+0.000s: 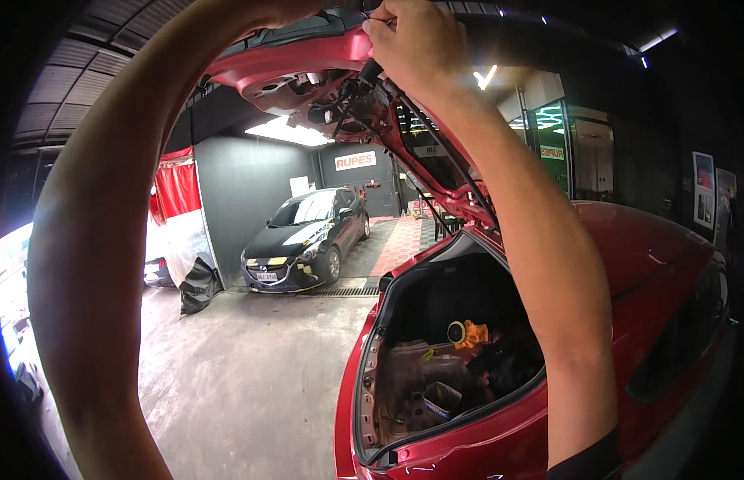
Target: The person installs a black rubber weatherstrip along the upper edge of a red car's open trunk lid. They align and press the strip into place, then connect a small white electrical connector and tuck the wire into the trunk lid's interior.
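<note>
Raised tailgate [308,70], glossy red painted shell, at top of view, hinged up above the trunk opening. Inner side a mix of curved bare metal, cut-out holes and dark hardware. Right hand [420,38] up at the tailgate's outer edge, palm turned inward. Fingers [380,30] there curled, thumb and index pressed together by a thin dark piece; too small to tell what, or whether pinched. Left hand [296,8] at upper rim of view, beside a dark smooth panel on the tailgate; fingers mostly cut off, cannot tell if spread or pressed together. Both forearms bare, arched up on either side; short dark sleeve at right elbow.

Below: red car [660,240], curved shiny bodywork, trunk opening edged with black rubber seal. Inside, rough, dusty-looking trunk floor; open-topped box-shaped container [442,400]; crumpled orange cloth [474,334], soft, touching or just beside a round, dark-faced disc [456,331] with pale rim.

Behind: black hatchback [308,236], polished, yellowish tape strips across front. Stained concrete floor [244,368], slotted metal drain, red-and-grey checkered tiles. Red-over-clear curtain [176,188] at left, creased black plastic sheet [198,286] slumped at its foot.
</note>
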`<state>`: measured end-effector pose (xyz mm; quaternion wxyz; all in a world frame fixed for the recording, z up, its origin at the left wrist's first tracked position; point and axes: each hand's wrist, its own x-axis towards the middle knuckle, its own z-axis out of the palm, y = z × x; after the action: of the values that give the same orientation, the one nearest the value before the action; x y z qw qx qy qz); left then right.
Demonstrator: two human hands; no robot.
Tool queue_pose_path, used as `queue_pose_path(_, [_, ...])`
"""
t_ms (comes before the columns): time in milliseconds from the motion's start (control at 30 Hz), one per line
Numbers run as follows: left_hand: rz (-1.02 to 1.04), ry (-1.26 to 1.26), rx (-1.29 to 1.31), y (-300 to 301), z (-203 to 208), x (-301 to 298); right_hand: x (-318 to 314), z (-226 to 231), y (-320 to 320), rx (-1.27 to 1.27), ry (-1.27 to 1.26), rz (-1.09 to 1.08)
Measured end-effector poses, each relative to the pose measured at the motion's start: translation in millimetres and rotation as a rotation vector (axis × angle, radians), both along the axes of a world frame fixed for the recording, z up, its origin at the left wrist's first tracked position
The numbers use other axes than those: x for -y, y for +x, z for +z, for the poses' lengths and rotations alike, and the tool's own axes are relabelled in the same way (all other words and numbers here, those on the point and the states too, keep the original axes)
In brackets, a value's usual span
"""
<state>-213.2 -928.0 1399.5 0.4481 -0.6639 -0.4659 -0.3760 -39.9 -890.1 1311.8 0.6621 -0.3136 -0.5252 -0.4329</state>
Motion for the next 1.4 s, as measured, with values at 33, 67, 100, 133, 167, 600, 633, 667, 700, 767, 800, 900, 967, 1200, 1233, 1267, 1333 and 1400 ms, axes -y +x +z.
queue_pose_path(33, [0.108,0.119,0.179,-53.9,-27.2,29.7,4.2,6.2,-57.9,0.134,0.002,0.113])
queue_pose_path(67, [0.069,0.097,0.108,-28.3,-29.7,26.4,3.5,7.7,-36.2,0.111,-0.006,0.043])
queue_pose_path(100, [0.027,0.074,0.033,-3.1,-31.1,24.6,3.9,8.1,-13.2,0.086,-0.017,-0.03])
queue_pose_path(133, [0.026,0.067,-0.015,10.3,-33.5,34.5,22.1,2.8,-2.8,0.107,-0.115,0.009])
queue_pose_path(167, [0.172,0.077,0.074,-34.5,-46.2,57.9,48.0,-2.3,-51.3,0.267,-0.205,0.166])
queue_pose_path(600, [0.287,-0.017,0.043,-39.7,-46.4,65.3,47.7,-55.0,-80.8,0.118,-0.217,0.319])
queue_pose_path(633, [0.095,-0.012,-0.058,11.2,-27.9,41.8,27.7,-67.1,-38.1,0.07,-0.128,0.195])
queue_pose_path(667, [0.124,0.005,-0.008,28.1,-17.7,33.9,13.3,-71.3,-36.5,0.042,-0.18,0.255])
queue_pose_path(700, [0.132,0.017,-0.02,33.4,-15.8,35.8,1.2,-72.5,-43.2,0.031,-0.237,0.332])
queue_pose_path(767, [0.197,0.033,0.007,17.9,-19.2,43.7,-9.8,-58.5,-70.2,0.051,-0.4,0.564])
queue_pose_path(800, [0.254,0.027,-0.035,-0.9,-24.4,54.2,-13.5,-49.6,-95.6,0.094,-0.495,0.7])
queue_pose_path(900, [0.3,0.02,-0.209,15.4,-27.4,54.6,-49.1,-20.0,-112.2,-0.191,-0.552,1.204])
queue_pose_path(967, [0.37,0.045,-0.197,33.6,-30.4,54.6,-50.9,-8.6,-117.0,-0.265,-0.499,1.426])
queue_pose_path(1200, [0.567,0.06,-0.219,36.1,-29.5,59.3,-49.2,10.0,-149.4,-0.395,-0.413,1.657])
queue_pose_path(1233, [0.544,0.067,-0.242,42.8,-29.2,56.9,-53.4,10.5,-140.1,-0.415,-0.352,1.634])
queue_pose_path(1267, [0.521,0.072,-0.263,49.0,-27.9,53.5,-57.9,11.1,-131.5,-0.435,-0.294,1.611])
queue_pose_path(1333, [0.456,0.108,-0.308,63.0,-20.2,34.6,-70.4,11.7,-111.7,-0.465,-0.268,1.582])
queue_pose_path(1400, [0.442,0.135,-0.334,66.4,-19.7,34.3,-66.6,12.4,-108.1,-0.46,-0.266,1.598])
